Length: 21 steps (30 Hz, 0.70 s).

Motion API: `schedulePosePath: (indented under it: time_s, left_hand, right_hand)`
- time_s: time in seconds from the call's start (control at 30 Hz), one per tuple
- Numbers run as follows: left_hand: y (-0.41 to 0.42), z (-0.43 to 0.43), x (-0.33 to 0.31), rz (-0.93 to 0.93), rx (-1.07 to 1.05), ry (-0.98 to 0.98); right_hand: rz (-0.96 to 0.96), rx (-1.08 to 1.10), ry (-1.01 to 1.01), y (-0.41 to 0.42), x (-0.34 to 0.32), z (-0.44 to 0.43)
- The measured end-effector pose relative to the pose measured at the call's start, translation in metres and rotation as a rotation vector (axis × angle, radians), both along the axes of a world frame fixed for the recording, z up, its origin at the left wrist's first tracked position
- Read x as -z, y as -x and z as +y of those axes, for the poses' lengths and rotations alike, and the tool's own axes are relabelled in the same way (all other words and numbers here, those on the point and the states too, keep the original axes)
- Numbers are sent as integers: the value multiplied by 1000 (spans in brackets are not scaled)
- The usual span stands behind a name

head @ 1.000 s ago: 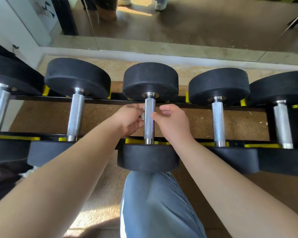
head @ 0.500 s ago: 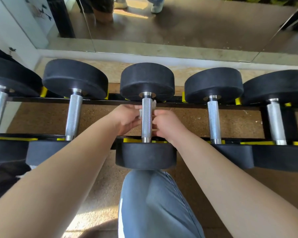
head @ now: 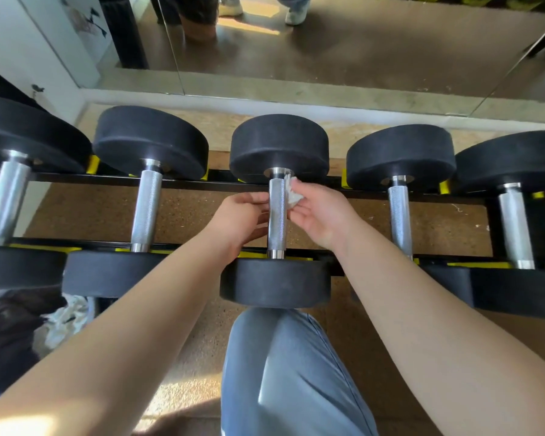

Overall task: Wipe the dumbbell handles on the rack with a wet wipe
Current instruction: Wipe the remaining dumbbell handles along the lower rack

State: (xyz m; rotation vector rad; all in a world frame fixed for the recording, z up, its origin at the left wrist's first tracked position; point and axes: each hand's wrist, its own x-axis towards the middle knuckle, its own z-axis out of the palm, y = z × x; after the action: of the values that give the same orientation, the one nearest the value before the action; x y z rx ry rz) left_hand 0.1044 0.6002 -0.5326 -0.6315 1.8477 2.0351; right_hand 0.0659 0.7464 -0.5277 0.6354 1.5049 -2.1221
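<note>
Item: middle dumbbell (head: pixel 279 146), one of five in a row on a black steel rack (head: pixel 186 184) with yellow saddles; matte black rubber heads of drum shape, far head whole, near head partly covered by the forearms. Handle (head: pixel 277 221): straight chromed bar, finely knurled, smooth collars at both ends, lying near-to-far across the two rails. Wet wipe (head: pixel 291 191): small white wad, crumpled, pressed to the right side of the handle close to its far collar. Right hand (head: pixel 320 215): palm turned up, fingers curled, pinching the wipe at the fingertips. Left hand (head: pixel 239 217): against the left side of the handle at mid-length, fingers bent toward the bar; their tips are hidden behind it, so a full grip cannot be told. Neighbouring dumbbells (head: pixel 150 143): same build, the outermost on each side cut by the frame edge. Floor (head: pixel 101 215): speckled tan, cork-like. Mirror (head: pixel 359 51): along the far wall, reflecting brown floor and feet cut off at the top. Trouser leg (head: pixel 290 366): grey-blue smooth fabric, near centre. Crumpled cloth (head: pixel 63 322): pale, near left under the rack, too shadowed to identify
</note>
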Motion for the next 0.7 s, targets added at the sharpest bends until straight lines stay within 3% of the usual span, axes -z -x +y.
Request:
schedulePosePath:
  time_s: [0.13,0.2,0.27,0.43,0.5,0.63,0.7]
  left_hand:
    - [4,-1,10,-58,-211,26]
    - [4,0,10,-58,-220,37]
    - [4,3,10,-39,-153,60]
    - [7,1,14,-34,-144,107]
    - [8,-2,15,-48,-183,114]
    - [8,-2,11,-53,-218,144]
    - [7,-2,11,-54,-216,152]
  right_hand:
    - [-81,-407,-276,-20,1,17]
    - [-92,-541,-336,-23,1,20]
    - [-48,-503,-320,-12,2,15]
    - [-12,-129,-81,22,2,0]
    - [-63,-202,-73,16,-1,1]
    - [-178,-677,-264,-8,-2,9]
    - [-164,-673,-284,-5,-2,6]
